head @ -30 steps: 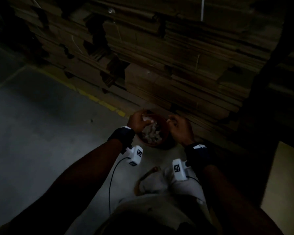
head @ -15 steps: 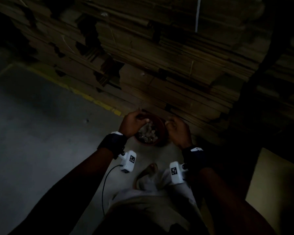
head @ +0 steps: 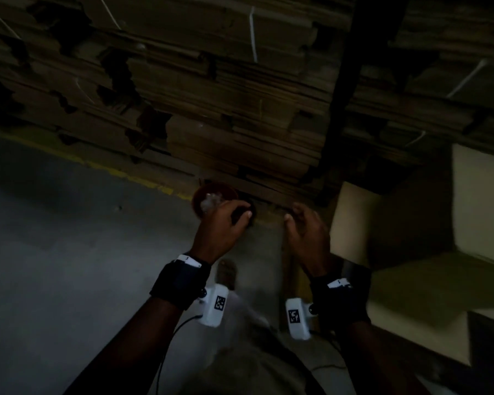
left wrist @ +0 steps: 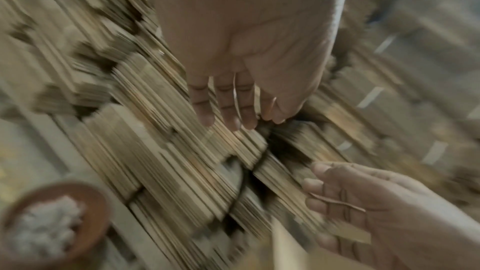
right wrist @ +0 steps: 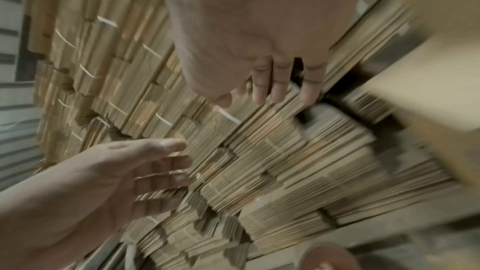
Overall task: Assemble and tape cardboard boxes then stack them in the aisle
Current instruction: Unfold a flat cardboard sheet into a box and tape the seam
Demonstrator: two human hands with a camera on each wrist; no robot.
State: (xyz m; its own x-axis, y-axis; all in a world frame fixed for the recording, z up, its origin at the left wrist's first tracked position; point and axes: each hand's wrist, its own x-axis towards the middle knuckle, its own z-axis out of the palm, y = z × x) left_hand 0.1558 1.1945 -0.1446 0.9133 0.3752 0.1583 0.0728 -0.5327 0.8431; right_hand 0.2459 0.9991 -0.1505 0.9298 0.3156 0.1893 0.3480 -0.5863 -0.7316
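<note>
Wrist views: both hands' grip (left wrist: 233, 98) (right wrist: 280, 81) slack.

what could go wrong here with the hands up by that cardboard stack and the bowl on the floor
1. The brown bowl of whitish bits sits on the floor right beneath the left hand; a careless step or a dropped sheet could tip it.
2. Both hands are empty, and the right hand is near the ragged stack of flat cardboard; pulling one sheet may drag its neighbours out.
3. The scene is dim and the wrist views are blurred, so edges are easy to misjudge.
</note>
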